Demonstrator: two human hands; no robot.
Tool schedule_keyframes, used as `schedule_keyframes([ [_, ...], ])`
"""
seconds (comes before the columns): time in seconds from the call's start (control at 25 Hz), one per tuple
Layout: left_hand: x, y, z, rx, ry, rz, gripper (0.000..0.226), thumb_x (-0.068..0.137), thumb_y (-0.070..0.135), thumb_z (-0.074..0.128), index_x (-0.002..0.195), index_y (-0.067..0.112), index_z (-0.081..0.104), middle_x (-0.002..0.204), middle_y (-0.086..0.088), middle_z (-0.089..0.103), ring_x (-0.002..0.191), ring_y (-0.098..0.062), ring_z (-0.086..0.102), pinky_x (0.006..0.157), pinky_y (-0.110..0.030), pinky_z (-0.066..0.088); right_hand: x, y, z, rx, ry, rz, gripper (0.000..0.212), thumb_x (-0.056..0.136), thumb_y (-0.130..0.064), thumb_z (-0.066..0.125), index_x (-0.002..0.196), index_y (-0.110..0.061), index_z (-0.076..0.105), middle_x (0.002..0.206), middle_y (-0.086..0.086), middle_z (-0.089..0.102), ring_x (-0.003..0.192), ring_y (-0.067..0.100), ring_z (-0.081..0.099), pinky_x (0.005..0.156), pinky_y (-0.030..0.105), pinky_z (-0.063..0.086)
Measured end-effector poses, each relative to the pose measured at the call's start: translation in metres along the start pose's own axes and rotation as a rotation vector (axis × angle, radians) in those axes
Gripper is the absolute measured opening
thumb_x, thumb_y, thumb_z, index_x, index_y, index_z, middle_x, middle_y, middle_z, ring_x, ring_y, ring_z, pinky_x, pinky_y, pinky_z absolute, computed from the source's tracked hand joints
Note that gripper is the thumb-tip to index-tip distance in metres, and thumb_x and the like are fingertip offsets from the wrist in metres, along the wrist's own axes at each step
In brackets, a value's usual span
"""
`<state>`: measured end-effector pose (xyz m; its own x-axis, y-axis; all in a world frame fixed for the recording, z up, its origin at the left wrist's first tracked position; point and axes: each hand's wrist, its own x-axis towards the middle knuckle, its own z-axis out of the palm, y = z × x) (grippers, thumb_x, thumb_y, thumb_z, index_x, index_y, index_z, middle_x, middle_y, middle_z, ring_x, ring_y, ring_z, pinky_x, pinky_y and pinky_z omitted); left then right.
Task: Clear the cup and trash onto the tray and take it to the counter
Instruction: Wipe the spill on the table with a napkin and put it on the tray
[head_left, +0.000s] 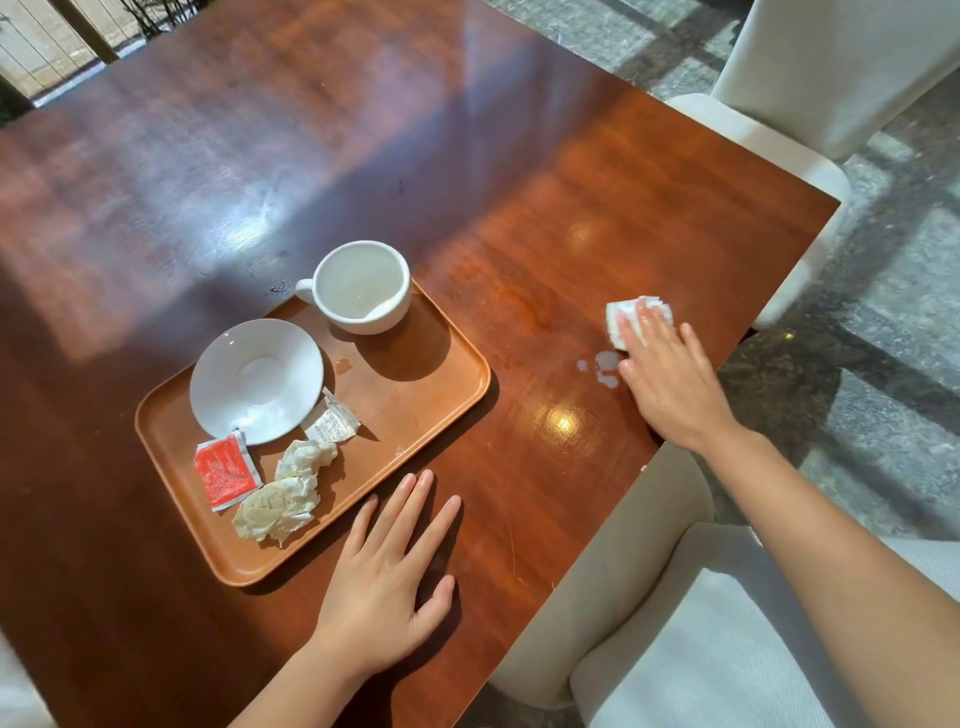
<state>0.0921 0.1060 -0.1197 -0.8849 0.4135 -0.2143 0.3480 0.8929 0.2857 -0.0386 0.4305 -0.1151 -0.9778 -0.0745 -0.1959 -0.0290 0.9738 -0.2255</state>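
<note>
Glossy dark wood makes up the surface (363, 130), with pale chairs (831, 67) and a speckled stone floor off to the right.

Head view, the only one: the tray (436, 415) sits near the front edge, and the clearing looks nearly done. The cup (362, 286) stands upright at the tray's far corner, white, apparently empty apart from a faint film inside, its handle pointing left. The saucer (256, 382) lies beside it. Two crumpled napkins (291, 488), a red packet (226, 473) and a torn white packet (332, 418) are gathered at the near end, probably so that nothing slides off when the tray is carried.

The left hand (387, 577) lies flat on the wood just beside the tray's near edge, its grip apart and holding nothing; I judge it braces the body. The right hand (670, 387) presses a folded white tissue (631, 317) down with spread fingers, grip apart, pinning rather than clasping. Small pale drops (602, 366) lie touching the thumb side, so the tissue is likely there to wipe them before it joins the trash.
</note>
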Motion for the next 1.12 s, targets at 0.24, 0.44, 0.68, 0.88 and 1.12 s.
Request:
schedule_keyframes([
  [0.24,-0.001,0.000,0.001,0.009,0.005,0.005,0.067,0.085,0.050,0.039,0.147,0.033,0.021,0.156,-0.002,0.019,0.145,-0.019,0.007,0.115,-0.039,0.001,-0.017,-0.036,0.014,-0.065,-0.091,-0.241,0.067,0.089,-0.056,0.000,0.147,-0.024,0.005,0.158,0.004,0.006,0.143,0.013,-0.005,0.115,0.036,-0.009],
  [0.44,0.000,0.000,0.001,0.025,0.003,-0.002,0.066,0.086,0.052,0.036,0.147,0.035,0.019,0.157,-0.002,0.017,0.145,-0.018,0.005,0.115,-0.038,-0.003,-0.045,-0.043,0.017,-0.101,-0.167,-0.330,0.059,0.090,-0.051,0.001,0.146,-0.032,0.001,0.156,-0.005,-0.002,0.143,0.010,-0.008,0.113,0.036,-0.014],
  [0.68,0.000,0.000,0.001,0.022,0.017,0.008,0.065,0.086,0.052,0.036,0.147,0.035,0.018,0.157,-0.002,0.017,0.145,-0.018,0.006,0.115,-0.038,-0.001,-0.041,-0.040,-0.002,0.165,0.001,-0.278,0.050,0.093,-0.031,0.018,0.142,-0.031,0.029,0.149,-0.004,0.038,0.139,0.004,0.019,0.114,0.048,-0.009],
  [0.88,0.000,0.001,0.002,0.026,0.030,0.007,0.064,0.087,0.053,0.033,0.147,0.034,0.020,0.157,-0.001,0.017,0.145,-0.018,0.007,0.115,-0.043,0.006,-0.027,-0.025,-0.003,0.005,0.197,-0.503,0.028,0.084,-0.020,0.054,0.110,-0.019,0.066,0.126,0.014,0.060,0.114,0.029,0.045,0.092,0.052,0.043],
  [1.12,0.000,0.000,0.003,0.029,0.037,0.020,0.064,0.087,0.051,0.035,0.147,0.032,0.022,0.156,-0.003,0.018,0.145,-0.019,0.007,0.114,-0.044,0.007,-0.029,-0.040,0.008,0.135,0.015,-0.583,0.039,0.074,0.006,0.067,0.111,-0.006,0.063,0.115,0.015,0.064,0.097,0.032,0.057,0.066,0.042,0.056],
])
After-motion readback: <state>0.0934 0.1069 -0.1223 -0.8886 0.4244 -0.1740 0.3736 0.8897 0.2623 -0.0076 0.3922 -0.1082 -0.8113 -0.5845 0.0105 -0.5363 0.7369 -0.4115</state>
